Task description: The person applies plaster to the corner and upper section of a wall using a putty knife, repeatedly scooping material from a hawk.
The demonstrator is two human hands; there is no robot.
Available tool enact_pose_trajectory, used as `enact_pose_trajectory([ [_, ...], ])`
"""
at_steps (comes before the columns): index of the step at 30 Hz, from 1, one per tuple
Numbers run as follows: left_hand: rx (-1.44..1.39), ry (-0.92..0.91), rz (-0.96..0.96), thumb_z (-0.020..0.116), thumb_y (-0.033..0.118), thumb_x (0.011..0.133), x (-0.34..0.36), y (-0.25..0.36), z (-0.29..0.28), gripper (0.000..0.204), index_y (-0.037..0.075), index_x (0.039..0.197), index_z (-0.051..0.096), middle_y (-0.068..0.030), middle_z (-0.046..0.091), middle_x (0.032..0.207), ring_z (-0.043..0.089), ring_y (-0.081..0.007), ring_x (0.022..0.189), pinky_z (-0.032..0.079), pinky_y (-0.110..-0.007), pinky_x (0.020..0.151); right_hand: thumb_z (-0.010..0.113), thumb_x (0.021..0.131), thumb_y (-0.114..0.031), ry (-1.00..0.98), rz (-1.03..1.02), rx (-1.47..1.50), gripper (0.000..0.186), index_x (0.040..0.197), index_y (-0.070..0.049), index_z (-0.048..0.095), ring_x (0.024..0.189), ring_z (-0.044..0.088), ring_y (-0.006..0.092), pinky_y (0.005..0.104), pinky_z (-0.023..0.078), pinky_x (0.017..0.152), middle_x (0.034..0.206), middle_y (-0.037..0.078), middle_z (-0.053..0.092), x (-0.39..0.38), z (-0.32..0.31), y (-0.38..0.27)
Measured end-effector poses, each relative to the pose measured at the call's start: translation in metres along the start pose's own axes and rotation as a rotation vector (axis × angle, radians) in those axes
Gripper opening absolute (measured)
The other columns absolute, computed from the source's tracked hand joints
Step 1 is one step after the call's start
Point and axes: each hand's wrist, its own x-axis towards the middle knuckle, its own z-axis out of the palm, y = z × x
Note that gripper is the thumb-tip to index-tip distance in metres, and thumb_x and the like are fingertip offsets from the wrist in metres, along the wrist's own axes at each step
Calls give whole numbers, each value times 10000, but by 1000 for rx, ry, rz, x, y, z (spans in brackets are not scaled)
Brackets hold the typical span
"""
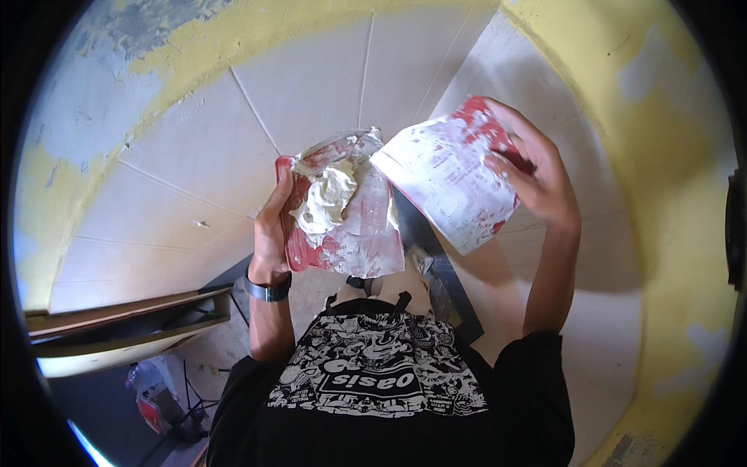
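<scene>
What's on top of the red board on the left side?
A lumpy mound of whitish paste sits on the red board, with thin pale smears around it. The surface right beneath the mound is covered, so I can't see it.

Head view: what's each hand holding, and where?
Left hand: paste-heaped red plate, by its left edge. Right hand: white-smeared red plate, by its right edge.

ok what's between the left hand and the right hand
In the head view: the left red scraper bearing a clump of white paste, then the right red scraper.
</scene>
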Motion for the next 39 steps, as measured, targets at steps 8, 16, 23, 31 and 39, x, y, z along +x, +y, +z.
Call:
enact_pose_trajectory([
  [8,113,63,-243,378,401,1060,10,-17,-26,429,51,1270,510,-142,644,1196,674,-231,1017,611,-411,764,643,886,-3,-585,291,83,610,1457,23,432,1166,590,167,299,472,992,1348,121,601,8,-4,48],
  [16,55,118,-118,405,432,1037,-1,-33,0,427,58,1193,539,-148,666,1126,704,-263,908,630,-416,640,616,901,-34,174,150,670,403,1295,-33,531,1016,607,113,261,489,899,1157,41,624,0,-46,44],
  [23,-20,147,55,406,424,1046,-2,-48,-3,503,29,1343,500,-111,627,1231,653,-256,1051,582,-424,830,621,868,-1,828,-440,-192,350,1211,9,548,981,650,176,318,513,862,1111,109,661,83,-147,-91],
  [31,-39,105,38,399,409,1055,2,-56,-26,500,27,1364,490,-109,608,1280,614,-263,1127,509,-423,951,606,812,2,1109,-564,-734,476,1280,32,519,934,692,344,408,548,839,1028,244,673,205,-164,-146],
  [39,-24,129,19,400,430,1047,0,-67,-40,530,29,1385,475,-118,590,1313,595,-280,1165,478,-441,994,639,800,2,1191,-500,-1139,539,1318,68,507,884,670,415,439,547,804,1062,273,660,262,-175,-141],
])
